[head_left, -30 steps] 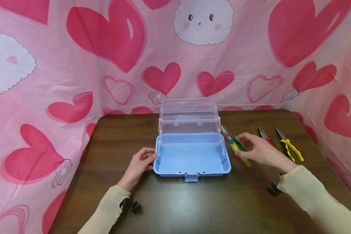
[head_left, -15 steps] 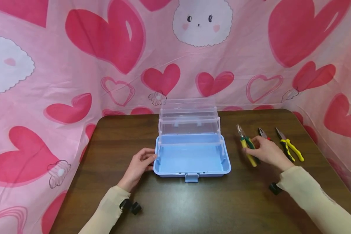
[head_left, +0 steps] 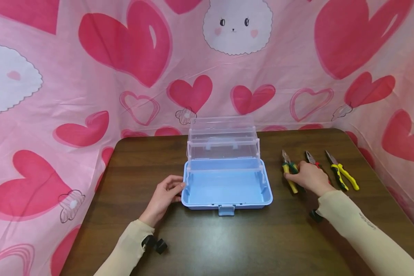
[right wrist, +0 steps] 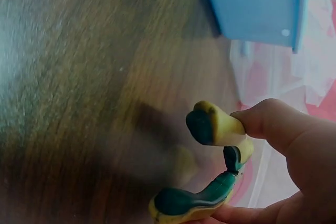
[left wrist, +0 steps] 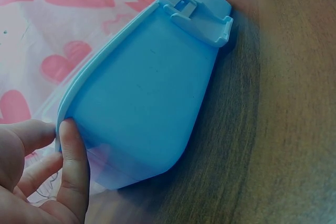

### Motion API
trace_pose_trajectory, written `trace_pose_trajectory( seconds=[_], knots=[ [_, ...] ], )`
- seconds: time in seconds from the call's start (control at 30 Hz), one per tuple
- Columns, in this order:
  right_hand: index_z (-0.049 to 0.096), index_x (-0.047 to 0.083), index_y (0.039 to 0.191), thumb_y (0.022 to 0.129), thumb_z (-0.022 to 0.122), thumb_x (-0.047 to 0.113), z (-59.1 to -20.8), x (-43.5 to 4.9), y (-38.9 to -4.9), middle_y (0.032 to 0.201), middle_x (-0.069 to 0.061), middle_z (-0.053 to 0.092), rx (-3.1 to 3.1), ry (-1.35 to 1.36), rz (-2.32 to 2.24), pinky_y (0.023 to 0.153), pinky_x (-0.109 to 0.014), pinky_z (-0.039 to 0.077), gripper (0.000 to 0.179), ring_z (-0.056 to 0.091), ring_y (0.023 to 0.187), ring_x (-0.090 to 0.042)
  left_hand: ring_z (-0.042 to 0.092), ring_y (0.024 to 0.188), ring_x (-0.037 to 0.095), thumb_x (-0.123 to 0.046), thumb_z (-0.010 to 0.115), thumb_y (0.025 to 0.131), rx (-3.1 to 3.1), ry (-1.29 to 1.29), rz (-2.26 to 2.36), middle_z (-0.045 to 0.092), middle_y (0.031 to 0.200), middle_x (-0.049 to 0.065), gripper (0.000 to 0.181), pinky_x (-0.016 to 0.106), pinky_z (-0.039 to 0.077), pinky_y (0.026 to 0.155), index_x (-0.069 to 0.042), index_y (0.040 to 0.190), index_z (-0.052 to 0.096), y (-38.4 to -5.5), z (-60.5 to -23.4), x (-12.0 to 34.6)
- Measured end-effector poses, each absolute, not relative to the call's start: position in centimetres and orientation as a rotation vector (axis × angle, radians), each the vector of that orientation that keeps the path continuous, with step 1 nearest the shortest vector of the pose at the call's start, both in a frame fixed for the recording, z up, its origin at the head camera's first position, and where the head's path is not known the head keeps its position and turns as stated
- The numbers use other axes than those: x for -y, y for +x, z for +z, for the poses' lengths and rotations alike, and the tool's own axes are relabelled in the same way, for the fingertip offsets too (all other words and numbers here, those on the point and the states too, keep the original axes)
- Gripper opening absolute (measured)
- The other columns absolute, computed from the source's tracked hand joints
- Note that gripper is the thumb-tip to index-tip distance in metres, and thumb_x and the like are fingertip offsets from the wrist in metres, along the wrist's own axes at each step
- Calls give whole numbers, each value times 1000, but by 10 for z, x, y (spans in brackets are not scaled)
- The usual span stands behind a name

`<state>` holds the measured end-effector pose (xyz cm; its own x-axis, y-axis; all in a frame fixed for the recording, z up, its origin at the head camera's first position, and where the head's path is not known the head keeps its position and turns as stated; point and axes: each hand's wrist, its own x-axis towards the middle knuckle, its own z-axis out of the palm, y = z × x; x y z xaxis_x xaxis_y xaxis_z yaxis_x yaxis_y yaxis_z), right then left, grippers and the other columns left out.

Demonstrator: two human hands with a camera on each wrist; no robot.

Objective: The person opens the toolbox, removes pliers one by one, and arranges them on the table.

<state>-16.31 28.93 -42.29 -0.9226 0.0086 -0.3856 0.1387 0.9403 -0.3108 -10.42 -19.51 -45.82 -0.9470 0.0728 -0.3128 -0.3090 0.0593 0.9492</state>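
My left hand [head_left: 163, 195] pinches the left rim of an open blue toolbox [head_left: 227, 188]; in the left wrist view, thumb and fingers [left wrist: 73, 166] lie on either side of its edge. Clear folding trays [head_left: 224, 147] stand raised at the toolbox's back. To the right of it, my right hand [head_left: 310, 178] grips a pair of pliers [head_left: 289, 170] by its green and yellow handles, jaws pointing away from me. In the right wrist view the pliers' handles [right wrist: 223, 129] are spread between thumb and fingers, close over the table.
Red-and-black handled pliers [head_left: 310, 157] lie just beyond my right hand, partly covered by it. Farther right are long-nose pliers [head_left: 339, 168] with yellow and black handles. The brown wooden table [head_left: 207, 245] ends at a pink heart-patterned cloth [head_left: 283, 69] behind.
My right hand has carried the green and yellow pliers rightward, away from the toolbox's right side, then turned them slightly straighter beside the red-handled pliers. The left hand stays at the rim.
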Motion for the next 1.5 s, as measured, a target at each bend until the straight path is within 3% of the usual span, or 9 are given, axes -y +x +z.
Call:
trace_pose_trajectory(
  seconds=[0.23, 0.9, 1.5],
  knots=[
    [54, -14, 115, 92, 69, 57, -431, -290, -170, 91, -22, 62, -2690, 140, -441, 61, -43, 51, 76, 59, 75, -32, 65, 85, 21, -16, 72, 100, -2065, -253, 1965, 72, 109, 13, 34, 30, 60, 72, -1, 130, 63, -105, -458, 194],
    [49, -18, 121, 91, 72, 53, -437, -287, -174, 104, -33, 61, -2712, 170, -366, 76, -62, 55, 81, 62, 85, -42, 65, 85, 21, -16, 71, 100, -2087, -256, 1947, 72, 109, 12, 34, 30, 60, 72, -2, 130, 63, -104, -457, 194],
    [48, -18, 123, 92, 70, 58, -440, -289, -170, 101, -32, 61, -2732, 151, -383, 72, -57, 57, 85, 62, 82, -39, 65, 85, 21, -17, 71, 100, -2091, -255, 1953, 72, 111, 13, 34, 29, 60, 73, -2, 130, 63, -103, -459, 194]
  ],
)
